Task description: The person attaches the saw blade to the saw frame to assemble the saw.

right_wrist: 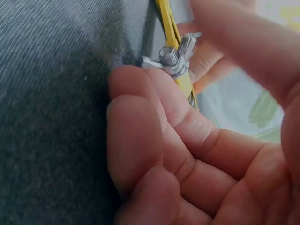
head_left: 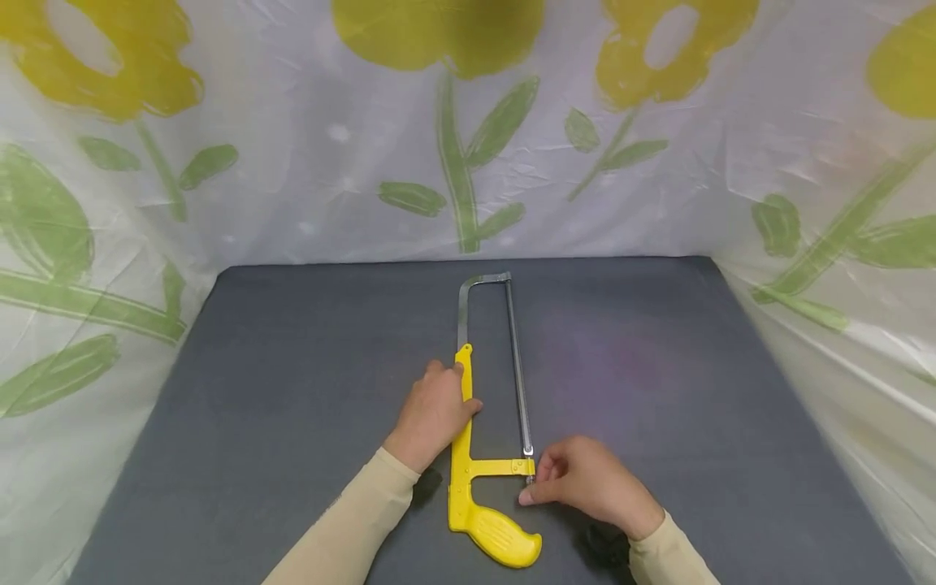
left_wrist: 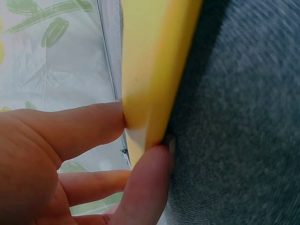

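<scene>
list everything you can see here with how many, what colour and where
hacksaw: one, yellow with silver front frame, lying mid-table
saw blade: one, silver, along the hacksaw's right side
wing nut: one, silver, at the blade's near end
table: one, dark grey, under the hacksaw
flower-print sheeting: panel count unclear, whitish with yellow and green, behind and beside the table
dark shapes: two, blackish, near the wrists, too unclear to name
sleeves: two, beige, on the forearms
left hand: one, gripping the hacksaw's yellow frame
right hand: one, beside the wing nut

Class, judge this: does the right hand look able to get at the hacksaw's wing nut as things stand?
Probably yes: the right hand is beside the wing nut at the end of the yellow crossbar, and nothing appears to stand between them.
</scene>
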`<state>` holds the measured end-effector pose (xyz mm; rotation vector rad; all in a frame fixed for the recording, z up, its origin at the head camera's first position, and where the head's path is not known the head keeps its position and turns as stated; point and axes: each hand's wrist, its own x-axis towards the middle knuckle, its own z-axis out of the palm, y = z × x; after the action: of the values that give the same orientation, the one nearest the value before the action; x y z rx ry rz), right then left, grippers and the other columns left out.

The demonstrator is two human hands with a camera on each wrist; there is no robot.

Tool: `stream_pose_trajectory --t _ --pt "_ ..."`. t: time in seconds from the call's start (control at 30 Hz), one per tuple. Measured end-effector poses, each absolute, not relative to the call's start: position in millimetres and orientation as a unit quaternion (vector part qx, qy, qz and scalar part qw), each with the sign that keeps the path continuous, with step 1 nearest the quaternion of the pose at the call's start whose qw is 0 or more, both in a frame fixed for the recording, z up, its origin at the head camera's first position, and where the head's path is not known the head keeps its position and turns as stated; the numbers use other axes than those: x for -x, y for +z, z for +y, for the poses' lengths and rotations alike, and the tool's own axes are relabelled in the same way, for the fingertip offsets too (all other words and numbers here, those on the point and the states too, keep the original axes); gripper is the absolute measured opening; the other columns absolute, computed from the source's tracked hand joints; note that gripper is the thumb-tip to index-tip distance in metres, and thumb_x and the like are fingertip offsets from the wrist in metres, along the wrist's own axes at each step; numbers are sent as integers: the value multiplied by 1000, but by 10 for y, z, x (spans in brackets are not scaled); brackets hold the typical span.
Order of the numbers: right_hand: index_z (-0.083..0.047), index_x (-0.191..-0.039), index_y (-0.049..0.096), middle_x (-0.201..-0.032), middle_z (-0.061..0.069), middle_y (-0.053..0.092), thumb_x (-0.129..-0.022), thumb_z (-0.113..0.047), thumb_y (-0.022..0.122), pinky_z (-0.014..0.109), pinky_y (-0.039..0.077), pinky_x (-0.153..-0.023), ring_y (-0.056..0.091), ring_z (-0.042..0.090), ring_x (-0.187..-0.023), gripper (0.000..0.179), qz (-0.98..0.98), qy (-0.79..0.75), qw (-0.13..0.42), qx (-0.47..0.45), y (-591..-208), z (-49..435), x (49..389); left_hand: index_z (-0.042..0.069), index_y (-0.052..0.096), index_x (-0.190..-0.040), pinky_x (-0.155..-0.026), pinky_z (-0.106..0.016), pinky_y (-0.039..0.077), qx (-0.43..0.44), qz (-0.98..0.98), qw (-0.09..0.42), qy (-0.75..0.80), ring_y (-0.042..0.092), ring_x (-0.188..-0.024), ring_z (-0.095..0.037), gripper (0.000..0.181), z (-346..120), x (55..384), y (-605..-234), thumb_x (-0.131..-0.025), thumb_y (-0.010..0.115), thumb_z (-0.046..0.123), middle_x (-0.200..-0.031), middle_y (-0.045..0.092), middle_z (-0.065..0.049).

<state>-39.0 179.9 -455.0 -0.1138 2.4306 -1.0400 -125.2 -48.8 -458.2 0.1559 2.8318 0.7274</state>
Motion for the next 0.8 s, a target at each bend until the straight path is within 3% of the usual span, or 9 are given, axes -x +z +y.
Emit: stream_pose_trajectory --t 0.17,0.4,0.57,0.7,0.8 --pt "-21 -68 69 -58 -9 56 -86 -53 88 26 36 -51 52 12 -56 41 890 -378 252 34 -4559 1799 359 0 63 -149 -66 -33 60 -56 962 106 246 63 -74 -23 69 -453 1227 -4623 -91 90 27 -121 62 -23" --pt "-19 -78 72 -68 -8 64 -89 -33 88 25 43 -56 56 10 -63 23 881 -401 246 52 -4618 1885 344 -1 63 -148 -63 -31 59 -47 962 107 248 61 -71 -21 69 -438 1210 -4614 -90 90 25 -118 62 -23" --pt "-20 -80 72 -68 -8 63 -87 -21 89 24 42 -56 54 7 -61 18 882 -400 238 70 -4620 1897 355 -1 62 -149 -62 -30 58 -41 963 106 245 60 -70 -20 70 -452 1212 -4595 -91 90 25 -119 62 -23" --pt "-23 -77 72 -67 -10 64 -86 -24 90 24 42 -56 54 6 -60 20 889 -389 227 81 -4604 1863 368 -1 62 -149 -61 -29 57 -38 963 105 246 59 -69 -20 70 -466 1222 -4588 -91 90 25 -120 63 -23" --pt "-24 -74 72 -65 -11 63 -85 -36 91 24 40 -55 53 7 -59 25 890 -386 233 72 -4586 1830 382 -2 62 -149 -62 -30 58 -38 963 104 247 60 -70 -20 70 -473 1235 -4582 -91 90 24 -119 63 -22"
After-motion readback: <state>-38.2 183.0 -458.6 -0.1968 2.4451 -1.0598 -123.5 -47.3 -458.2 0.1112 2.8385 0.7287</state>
